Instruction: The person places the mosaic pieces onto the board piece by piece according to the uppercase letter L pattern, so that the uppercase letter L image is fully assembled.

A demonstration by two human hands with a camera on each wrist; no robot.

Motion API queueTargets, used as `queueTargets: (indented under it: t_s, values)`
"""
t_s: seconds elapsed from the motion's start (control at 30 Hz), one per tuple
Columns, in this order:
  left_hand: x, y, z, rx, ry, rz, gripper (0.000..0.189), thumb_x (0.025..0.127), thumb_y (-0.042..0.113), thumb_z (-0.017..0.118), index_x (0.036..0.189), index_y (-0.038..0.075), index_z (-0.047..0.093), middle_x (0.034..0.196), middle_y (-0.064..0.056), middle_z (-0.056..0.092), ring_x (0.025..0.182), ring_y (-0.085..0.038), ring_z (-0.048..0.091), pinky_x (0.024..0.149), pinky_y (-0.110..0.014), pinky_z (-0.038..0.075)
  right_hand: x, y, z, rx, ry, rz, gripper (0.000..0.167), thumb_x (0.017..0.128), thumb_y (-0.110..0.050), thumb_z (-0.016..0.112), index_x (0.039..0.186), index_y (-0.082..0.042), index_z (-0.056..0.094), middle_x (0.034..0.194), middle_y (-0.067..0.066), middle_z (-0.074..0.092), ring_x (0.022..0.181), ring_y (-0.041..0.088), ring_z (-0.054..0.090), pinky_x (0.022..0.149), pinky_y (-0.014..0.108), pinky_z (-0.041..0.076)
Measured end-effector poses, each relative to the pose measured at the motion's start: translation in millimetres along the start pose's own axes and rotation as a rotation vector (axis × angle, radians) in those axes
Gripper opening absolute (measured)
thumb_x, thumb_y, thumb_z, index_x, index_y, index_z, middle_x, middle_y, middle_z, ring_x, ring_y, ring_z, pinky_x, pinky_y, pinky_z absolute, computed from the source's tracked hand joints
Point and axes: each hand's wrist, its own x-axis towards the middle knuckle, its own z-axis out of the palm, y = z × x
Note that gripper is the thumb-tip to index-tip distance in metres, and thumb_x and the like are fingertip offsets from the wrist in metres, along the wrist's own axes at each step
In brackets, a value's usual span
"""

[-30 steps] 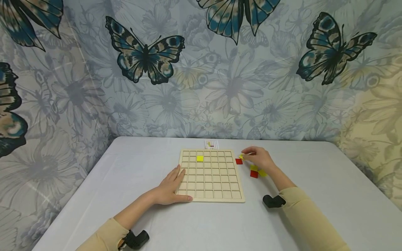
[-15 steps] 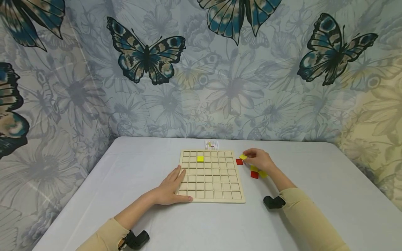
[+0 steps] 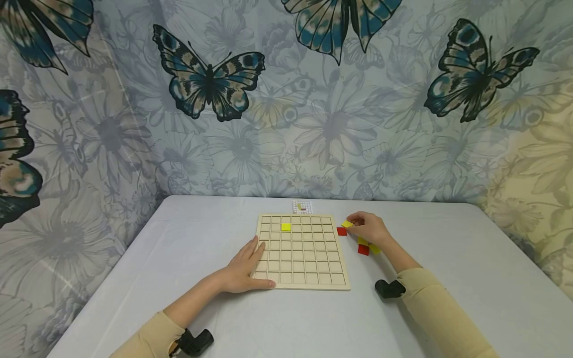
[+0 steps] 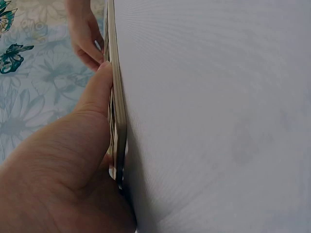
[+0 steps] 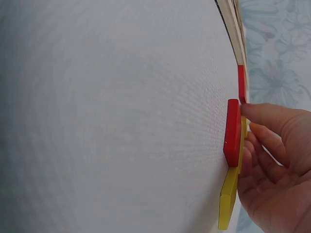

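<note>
My left hand lies spread over the left edge and near-left corner of a pale wooden grid board, fingers straight. In the left wrist view its thumb rests along the board's edge. One yellow square tile sits in a cell of the second row. Right of the board, my right hand pinches another yellow tile at its fingertips. A red tile lies just beside it, by the board's edge. Under the right wrist are a second red tile and two yellow tiles, partly hidden.
A small card with a printed grid and coloured squares lies behind the board. The table has a white cover and meets a butterfly-patterned cloth at the back. Black wrist devices hang by both sleeves.
The yellow tile at my right fingertips shows more fully than a second ago, as the fingers shifted slightly. My left hand stays on the board.
</note>
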Motion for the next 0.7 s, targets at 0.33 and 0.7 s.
queueTargets:
  t_s: [0.33,0.7]
  values:
    - [-0.4,0.1,-0.7,0.005,-0.001,-0.006,0.106,0.086,0.056,0.067,0.154,-0.004,0.012,0.160,-0.024,-0.005,0.147,-0.038,-0.003,0.115,-0.055,0.009,0.3,-1.8,0.6,0.008,0.004,0.003,0.034,0.090,-0.016,0.070,0.119,0.001,0.064,0.112,0.018,0.063,0.101,0.030,0.057,0.086,0.041,0.048]
    - [0.7,0.0,0.2,0.005,0.001,0.000,0.105,0.086,0.055,0.067,0.154,-0.004,0.012,0.160,-0.025,-0.004,0.147,-0.038,-0.002,0.115,-0.055,0.009,-0.4,-1.2,-0.6,-0.002,0.019,0.006,0.033,0.090,-0.018,0.071,0.117,0.001,0.065,0.107,0.016,0.064,0.097,0.028,0.057,0.083,0.039,0.048]
